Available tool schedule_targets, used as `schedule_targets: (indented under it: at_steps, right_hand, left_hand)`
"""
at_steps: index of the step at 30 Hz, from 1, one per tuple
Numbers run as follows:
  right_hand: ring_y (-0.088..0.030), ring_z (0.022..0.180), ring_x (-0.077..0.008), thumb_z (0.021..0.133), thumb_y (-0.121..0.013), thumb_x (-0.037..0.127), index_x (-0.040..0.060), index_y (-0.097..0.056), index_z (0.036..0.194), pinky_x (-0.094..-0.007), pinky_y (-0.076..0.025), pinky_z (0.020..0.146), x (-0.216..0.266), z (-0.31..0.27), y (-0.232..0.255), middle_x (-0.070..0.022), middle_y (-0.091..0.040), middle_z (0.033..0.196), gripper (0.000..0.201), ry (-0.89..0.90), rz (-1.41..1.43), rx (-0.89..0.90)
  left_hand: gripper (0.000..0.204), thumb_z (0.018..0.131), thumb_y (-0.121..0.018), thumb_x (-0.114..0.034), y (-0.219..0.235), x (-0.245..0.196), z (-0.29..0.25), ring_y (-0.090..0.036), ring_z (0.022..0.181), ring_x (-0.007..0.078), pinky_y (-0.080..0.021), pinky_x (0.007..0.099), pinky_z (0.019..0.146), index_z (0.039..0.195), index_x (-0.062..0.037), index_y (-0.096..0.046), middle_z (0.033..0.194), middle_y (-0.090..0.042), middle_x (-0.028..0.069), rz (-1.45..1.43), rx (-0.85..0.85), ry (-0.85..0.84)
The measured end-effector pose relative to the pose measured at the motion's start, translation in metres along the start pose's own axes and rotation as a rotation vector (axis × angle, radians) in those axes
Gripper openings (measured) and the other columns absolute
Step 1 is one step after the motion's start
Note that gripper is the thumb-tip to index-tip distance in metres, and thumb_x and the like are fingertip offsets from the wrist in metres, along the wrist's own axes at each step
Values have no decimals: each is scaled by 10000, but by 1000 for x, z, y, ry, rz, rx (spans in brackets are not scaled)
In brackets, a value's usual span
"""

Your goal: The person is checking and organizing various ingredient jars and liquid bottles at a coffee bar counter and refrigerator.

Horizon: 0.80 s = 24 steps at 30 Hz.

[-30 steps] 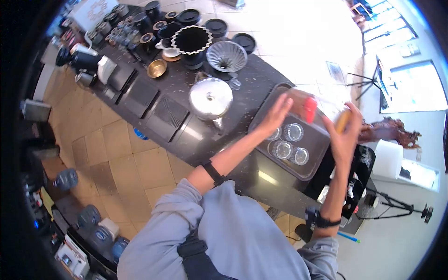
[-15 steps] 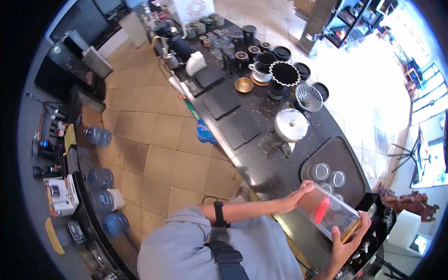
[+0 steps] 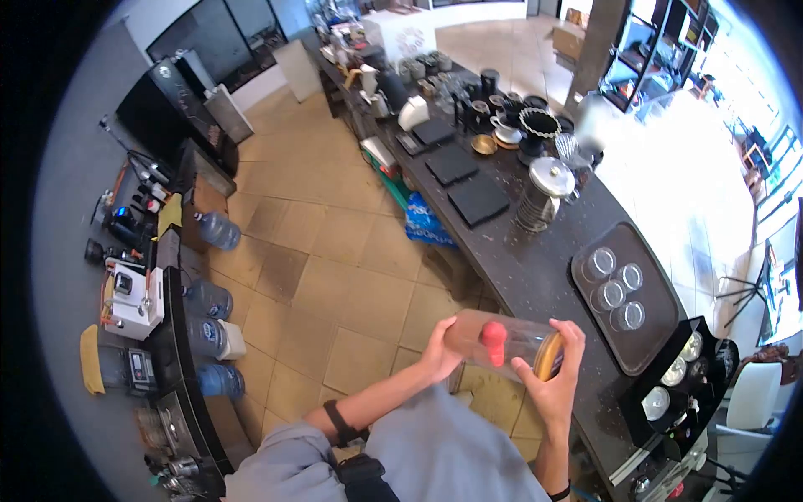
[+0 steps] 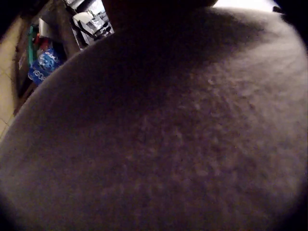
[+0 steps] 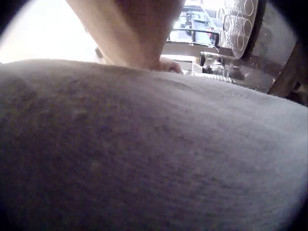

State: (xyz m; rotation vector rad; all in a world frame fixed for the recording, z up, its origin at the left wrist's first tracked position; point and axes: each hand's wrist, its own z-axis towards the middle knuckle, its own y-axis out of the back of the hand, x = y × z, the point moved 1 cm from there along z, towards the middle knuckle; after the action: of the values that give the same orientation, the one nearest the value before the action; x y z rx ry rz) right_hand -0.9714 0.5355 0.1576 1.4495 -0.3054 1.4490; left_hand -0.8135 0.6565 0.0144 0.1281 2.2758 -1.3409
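A clear jar [image 3: 468, 328] with a wooden lid [image 3: 549, 356] lies sideways in front of the grey shirt. Something red [image 3: 493, 339], its kind unclear, shows at its middle. My left hand [image 3: 438, 353] holds the bottom end, thumb and fingers about it. At the other end my right hand [image 3: 554, 381] grips the lid, the thumb on the near side and fingers over the top. Both wrist views are mostly filled by shirt cloth [image 4: 168, 144]; in the right wrist view a forearm [image 5: 130, 33] appears and the jar is hidden.
To the right, a brown tray [image 3: 644, 339] bears several glasses [image 3: 608, 294] on the dark counter [image 3: 535, 268]. A black box [image 3: 640, 422] adjoins it. Further back stand a French press [image 3: 545, 197], black flat scales [image 3: 478, 199] and coffee drippers [image 3: 539, 123]. Water jugs [image 3: 219, 230] line the left.
The jar has come from over the tray toward the body, turned more level, and both hands now hold its ends. The head view has swung left, away from the tray.
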Motion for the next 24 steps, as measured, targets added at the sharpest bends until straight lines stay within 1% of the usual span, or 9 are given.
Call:
schedule_targets:
  at_steps: [4,6,10,15,17,19,20,21,24]
  right_hand:
    - [-437,1206,-299,637,-846,191,105,-513,1261,-412,-359,1024,21,-12,-36,-122,-452,1240,713,48,85,85]
    - [-434,1208,-295,638,-844,193,109,-506,1264,-409,-353,1033,35,-12,-55,-118,-443,1249,717,90,97,119]
    - [-437,1201,-295,645,-833,172,112,-508,1258,-398,-345,1038,68,-9,-104,-113,-445,1248,696,100,116,198]
    - [-439,1207,-270,671,-814,160,105,-501,1263,-381,-345,1033,116,2,-190,-93,-449,1255,672,57,122,263]
    - [-439,1215,-244,699,-800,167,99,-489,1279,-370,-344,1034,137,9,-230,-77,-449,1256,661,-46,197,331]
    - [-439,1214,-237,707,-795,172,99,-484,1285,-365,-343,1035,166,18,-276,-72,-448,1254,661,-59,212,365]
    - [-440,1213,-229,716,-791,177,99,-479,1292,-361,-342,1036,176,20,-294,-67,-447,1251,660,-83,236,398]
    - [-502,1102,-182,724,-804,212,117,-453,1328,-318,-433,941,177,25,-316,-65,-473,1202,705,-32,211,421]
    - [-507,1096,-175,734,-804,217,126,-451,1331,-306,-440,931,200,38,-373,-62,-472,1212,699,47,235,478]
  left_hand:
    - [553,989,-412,-466,28,-31,-48,-475,1278,202,-338,401,1093,1360,-59,-466,1360,-539,71,-20,24,-133]
    - [561,994,-410,-469,40,-48,-64,-463,1293,202,-325,401,1108,1366,-51,-458,1363,-535,73,-20,-16,-210]
    - [568,999,-414,-466,69,-82,-88,-449,1308,198,-307,396,1124,1382,-47,-440,1381,-520,74,-33,-20,-271]
    - [614,992,-429,-484,134,-149,-110,-419,1334,207,-296,397,1135,1430,-56,-380,1423,-477,84,-41,-28,-354]
    - [610,989,-445,-478,167,-181,-116,-424,1329,204,-302,389,1129,1427,-59,-385,1423,-478,80,-66,-36,-397]
    - [605,985,-461,-472,196,-217,-131,-429,1323,201,-309,380,1123,1425,-62,-389,1423,-479,76,-103,-60,-427]
    - [500,979,-497,-450,210,-236,-140,-448,1281,178,-322,361,1099,1333,-101,-440,1364,-506,54,-114,-53,-449]
    - [396,973,-533,-428,221,-255,-146,-468,1238,156,-334,342,1075,1241,-140,-491,1304,-533,32,-118,-42,-479]
    - [381,974,-538,-431,251,-300,-162,-468,1224,157,-341,348,1064,1225,-154,-470,1294,-524,26,-135,-131,-540]
